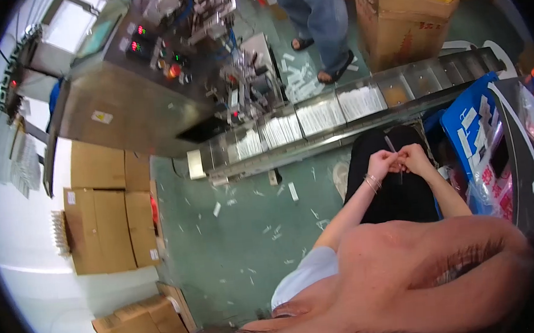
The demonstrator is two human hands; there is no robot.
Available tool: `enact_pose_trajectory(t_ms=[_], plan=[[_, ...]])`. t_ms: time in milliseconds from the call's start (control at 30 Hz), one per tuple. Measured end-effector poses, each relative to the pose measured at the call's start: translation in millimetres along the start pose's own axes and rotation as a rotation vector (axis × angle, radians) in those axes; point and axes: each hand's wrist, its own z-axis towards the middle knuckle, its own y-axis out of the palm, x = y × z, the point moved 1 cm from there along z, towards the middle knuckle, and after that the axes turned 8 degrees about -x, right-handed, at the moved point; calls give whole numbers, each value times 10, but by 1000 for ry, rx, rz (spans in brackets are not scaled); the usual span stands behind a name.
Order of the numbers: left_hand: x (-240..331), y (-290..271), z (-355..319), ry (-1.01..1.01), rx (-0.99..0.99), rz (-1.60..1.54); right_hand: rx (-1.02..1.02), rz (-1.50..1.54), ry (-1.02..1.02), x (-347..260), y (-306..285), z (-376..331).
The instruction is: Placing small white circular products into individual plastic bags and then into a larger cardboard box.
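Over my dark-trousered lap, my left hand [381,164] and my right hand [414,158] come together, fingers bent and touching. A slim greyish pen-like stick [390,142] runs between them; its upper end pokes out above the fingers and a darker, see-through-looking part shows below. Both hands appear closed around its middle, though the fingers cover the grip itself. Bracelets [373,182] circle my left wrist. Just beyond my knees lies a long metal conveyor [260,159] whose compartments hold stacks of thin white pieces [320,118].
A steel machine [114,109] with lit displays stands at far left. Beyond the conveyor are a person's legs [324,14] and a carton [401,30] with a yellow liner. At right sits a blue bin [456,130] with plastic packs. White scraps [293,192] litter the green floor.
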Motion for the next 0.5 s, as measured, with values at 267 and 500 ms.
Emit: enact_pose_trajectory(t_ms=[267, 500], plan=[[-242, -167, -22, 155, 301, 474, 45, -121, -124, -286, 128, -44], [-200, 175, -163, 98, 320, 493, 290, -182, -163, -374, 118, -106]])
